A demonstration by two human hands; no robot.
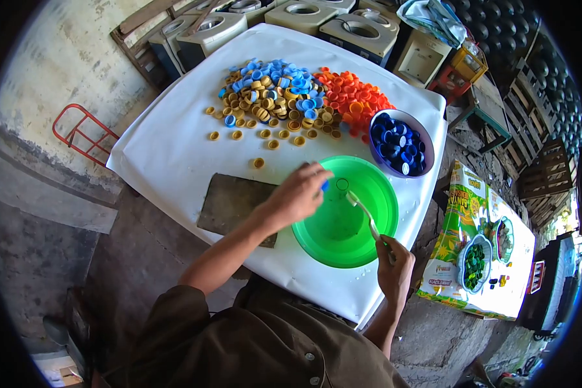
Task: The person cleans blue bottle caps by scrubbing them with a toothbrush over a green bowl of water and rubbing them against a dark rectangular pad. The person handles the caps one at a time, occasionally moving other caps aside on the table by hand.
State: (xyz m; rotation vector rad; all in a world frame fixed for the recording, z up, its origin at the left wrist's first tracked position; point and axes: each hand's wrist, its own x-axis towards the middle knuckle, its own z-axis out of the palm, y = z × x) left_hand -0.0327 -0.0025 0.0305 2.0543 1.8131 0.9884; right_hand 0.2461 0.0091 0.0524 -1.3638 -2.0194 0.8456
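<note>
My left hand (299, 196) is over the left rim of a green basin (385, 194), its fingers closed on a dark blue bottle cap (324, 185) that shows only in part. In my right hand (396, 266) is a toothbrush (366, 215), gripped by the handle. Its bristle head points up and left over the basin. The basin seems to hold some clear water, and a small ring shape shows inside it. Just behind, to the right, a purple bowl (373, 154) holds several dark blue caps (401, 143).
Heaped on the white-covered table (168, 149) are light blue caps (281, 70), tan caps (258, 100) and orange caps (352, 97). A dark flat board (229, 204) lies left of the basin. To the right, a lower table (498, 304) carries a bowl of green caps (474, 268).
</note>
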